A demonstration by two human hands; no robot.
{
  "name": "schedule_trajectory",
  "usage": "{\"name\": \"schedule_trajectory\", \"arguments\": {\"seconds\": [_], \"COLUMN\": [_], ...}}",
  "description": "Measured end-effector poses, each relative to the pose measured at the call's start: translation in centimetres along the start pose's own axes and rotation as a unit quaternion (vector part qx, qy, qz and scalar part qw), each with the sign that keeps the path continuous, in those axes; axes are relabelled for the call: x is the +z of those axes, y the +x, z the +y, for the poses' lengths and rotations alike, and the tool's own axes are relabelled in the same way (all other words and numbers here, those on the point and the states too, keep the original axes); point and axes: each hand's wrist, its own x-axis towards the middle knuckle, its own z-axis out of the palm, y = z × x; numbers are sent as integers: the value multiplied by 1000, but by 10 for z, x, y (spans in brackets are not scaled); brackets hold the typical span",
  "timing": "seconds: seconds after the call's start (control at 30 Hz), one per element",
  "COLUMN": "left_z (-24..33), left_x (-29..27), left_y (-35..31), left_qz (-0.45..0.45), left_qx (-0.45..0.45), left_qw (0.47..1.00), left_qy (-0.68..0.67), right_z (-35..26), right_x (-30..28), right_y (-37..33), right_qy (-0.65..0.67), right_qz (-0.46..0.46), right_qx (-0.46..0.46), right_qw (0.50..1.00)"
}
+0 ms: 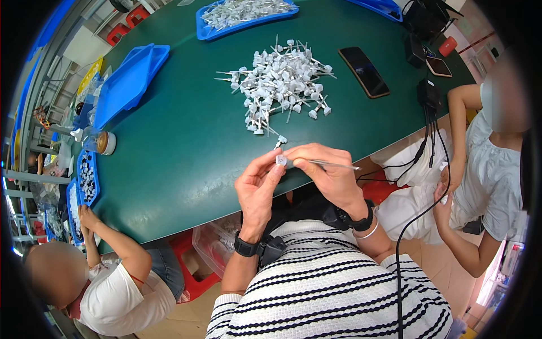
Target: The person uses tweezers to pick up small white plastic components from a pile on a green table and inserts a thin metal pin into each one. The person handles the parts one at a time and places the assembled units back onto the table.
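Close to the table's near edge, my left hand (257, 189) pinches a small whitish plastic cap-like part (281, 161) between thumb and fingers. My right hand (332, 172) is closed around a slim metal tool (341, 165), which looks like tweezers. Its back end sticks out to the right, and its tip is hidden at the part. Just beyond my fingertips is another small white part with a thin stem (281, 139). Farther off, a loose pile of such white stemmed parts (282, 82) covers the middle of the green table (186, 135).
A blue tray (206, 34) full of similar parts stands at the back, and stacked blue trays (121, 87) lie at left. A phone (364, 72) rests right of the pile. Black cables (432, 121) hang over the right edge. People sit on both sides of me.
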Motion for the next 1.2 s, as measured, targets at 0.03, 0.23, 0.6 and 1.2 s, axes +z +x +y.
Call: {"name": "schedule_trajectory", "arguments": {"seconds": [0.03,0.23,0.6,1.2], "left_z": [0,-1,-2,-6], "left_x": [0,0,2,0], "left_y": [1,5,4,3], "left_qz": [3,8,7,0], "left_qx": [-6,-26,-6,2], "left_qw": [1000,998,998,998], "left_qy": [-10,-49,-60,-59], "right_z": [-3,-4,3,1], "right_x": [0,10,21,19], "right_y": [0,-8,-12,-11], "right_qy": [-3,54,30,-7], "right_qz": [16,72,88,88], "right_qx": [-4,15,-6,-21], "right_qw": [1000,996,996,996]}}
